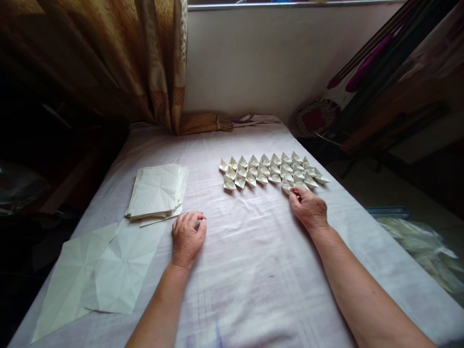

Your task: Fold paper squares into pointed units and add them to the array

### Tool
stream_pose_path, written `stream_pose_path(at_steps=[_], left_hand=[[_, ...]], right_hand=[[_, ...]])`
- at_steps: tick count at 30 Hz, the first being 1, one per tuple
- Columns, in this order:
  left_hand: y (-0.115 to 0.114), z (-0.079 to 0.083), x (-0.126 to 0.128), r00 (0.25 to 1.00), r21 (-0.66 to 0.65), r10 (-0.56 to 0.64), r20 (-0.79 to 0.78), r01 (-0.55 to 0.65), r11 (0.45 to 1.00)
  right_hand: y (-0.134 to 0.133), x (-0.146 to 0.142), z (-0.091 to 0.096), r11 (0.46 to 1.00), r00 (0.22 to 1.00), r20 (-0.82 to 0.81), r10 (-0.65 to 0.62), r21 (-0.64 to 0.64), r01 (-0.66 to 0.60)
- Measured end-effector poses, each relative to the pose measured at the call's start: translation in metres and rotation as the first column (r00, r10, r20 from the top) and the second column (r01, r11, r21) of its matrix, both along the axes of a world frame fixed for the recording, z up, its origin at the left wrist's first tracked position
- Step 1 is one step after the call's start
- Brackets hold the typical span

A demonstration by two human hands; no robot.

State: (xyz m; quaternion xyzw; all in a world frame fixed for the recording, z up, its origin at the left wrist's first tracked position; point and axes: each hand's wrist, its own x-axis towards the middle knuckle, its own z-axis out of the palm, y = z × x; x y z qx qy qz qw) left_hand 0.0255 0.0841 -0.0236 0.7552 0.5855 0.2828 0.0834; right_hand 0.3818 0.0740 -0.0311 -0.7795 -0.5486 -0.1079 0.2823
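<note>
Pinching w/ thumb & fingertips, the R hand [310, 208] grips a small cream folded-paper boat [285, 186] at the near R edge of staggered rows of similar paper boats [251, 179]. L hand [189, 238], loosely curled & empty AFAICT, rests on the pale lilac cloth [239, 261], just beside a stack of creased white paper sheets [155, 191]; loose creased sheets [125, 263] lie nearer the person. A light pinch should spare the folds; a raised wrist prob. avoids nudging neighbours. Beyond hangs a gold patterned fabric curtain [170, 72].
</note>
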Motion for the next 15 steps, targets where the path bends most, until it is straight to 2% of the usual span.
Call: stream_pose_path(at_steps=[9,15], left_hand=[[-0.0006,0.0028,0.0007,1.000,0.013,-0.008,0.002,0.008,1.000],[-0.0002,0.0027,-0.0003,1.000,0.001,-0.014,-0.010,0.014,1.000]], right_hand=[[0.0069,0.0040,0.0006,0.999,0.992,0.123,0.034,-0.018,-0.032],[0.0051,0.0013,-0.0008,1.000,0.993,0.114,0.021,-0.015,-0.019]])
